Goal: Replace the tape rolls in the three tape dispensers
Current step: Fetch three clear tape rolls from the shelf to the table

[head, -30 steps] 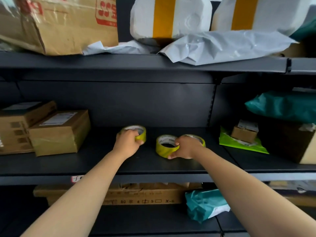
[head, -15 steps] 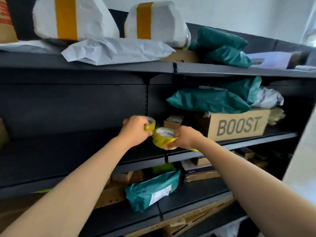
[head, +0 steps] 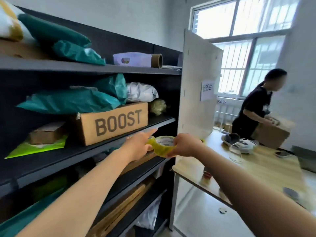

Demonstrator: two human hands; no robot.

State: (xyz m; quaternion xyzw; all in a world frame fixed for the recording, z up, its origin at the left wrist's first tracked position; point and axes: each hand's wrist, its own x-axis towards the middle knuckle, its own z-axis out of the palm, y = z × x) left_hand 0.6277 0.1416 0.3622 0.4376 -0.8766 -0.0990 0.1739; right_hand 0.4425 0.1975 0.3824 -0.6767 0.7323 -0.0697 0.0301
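Left hand [head: 138,146]: we curl it round the left tape roll [head: 150,140], which is mostly hidden behind our knuckles. The index finger sticks out straight toward the shelf.
Right hand [head: 185,145]: we pinch the right tape roll [head: 163,146], thumb underneath and fingers over its top rim.
Rolls: both are yellow and held in the air side by side, just off the front edge of the middle shelf [head: 160,119]. We cannot tell whether they touch.
Past the right hand: a sliver of yellow shows; we cannot tell what it is.
Middle shelf: the BOOST box [head: 116,124] stands at the front edge, above and left of our hands, with teal bags [head: 71,101] piled on it.
Table [head: 266,170]: its near left corner lies just right of our right wrist. A shoe [head: 238,142] and a phone [head: 283,153] lie toward the far edge.
Panel [head: 196,86]: pale and upright, it stands between the shelf's end and the table.
Other person [head: 256,106]: at the table's far edge, hands on a cardboard box [head: 273,132].
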